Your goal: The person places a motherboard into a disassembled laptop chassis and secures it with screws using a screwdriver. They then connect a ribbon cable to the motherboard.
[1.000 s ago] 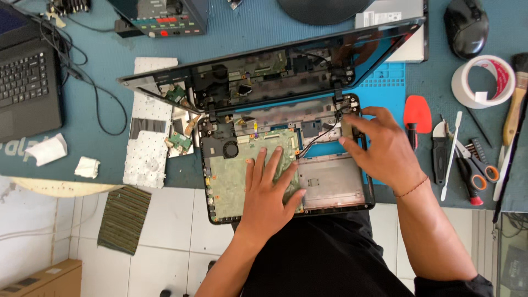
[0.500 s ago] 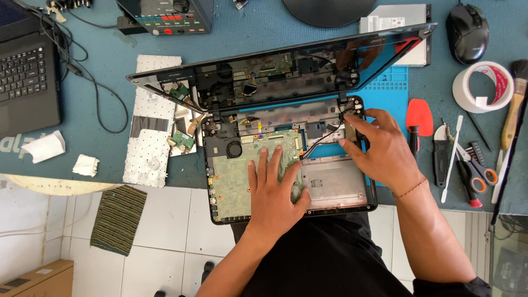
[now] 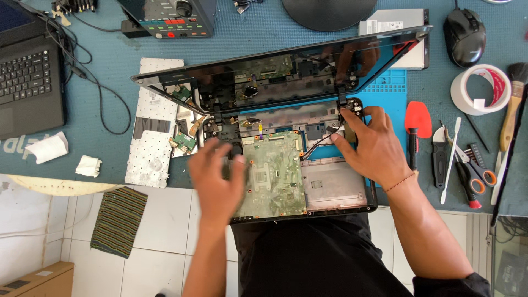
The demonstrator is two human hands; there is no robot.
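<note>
Hands on opened black laptop base [image 3: 335, 192] at blue bench [image 3: 110, 110] edge. Left hand [image 3: 217, 179], blurred, open and empty, has slid from green motherboard [image 3: 275, 176] centre toward its left edge. Right hand [image 3: 371, 146] stays at right hinge [image 3: 352, 107], fingers curled; grip unclear.

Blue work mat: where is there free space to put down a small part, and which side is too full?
Bare mat lies between the second laptop and the detached keyboard, crossed only by a black cable. Another bare strip runs between the open laptop base and the monitor foot. The right edge is crowded: tape roll, brush, red scraper, cutters.
</note>
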